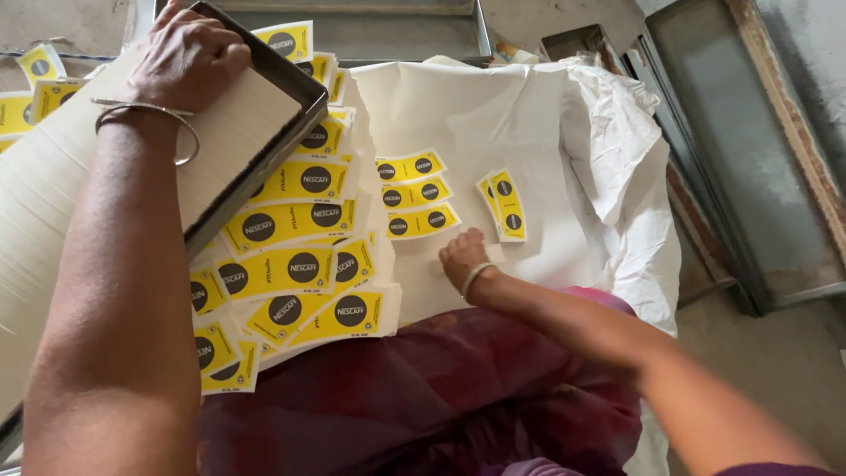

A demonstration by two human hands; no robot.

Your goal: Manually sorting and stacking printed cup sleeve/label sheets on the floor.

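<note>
A left hand (189,57) grips a tilted tray (256,115) of white card; the right hand (463,258) — fingers curled, empty — rests on white paper (493,115) beside yellow labels (414,194).

Both arms are bare from the wrists up, with no sleeve over either forearm. A thin silver bangle (150,123) rings the left wrist, hanging loose. A pale, narrow bangle (476,275) circles the right wrist. A dark purple garment (423,397) with reddish folds covers the lap, and a strip of purple sleeve (767,469) shows at the right upper arm.
</note>
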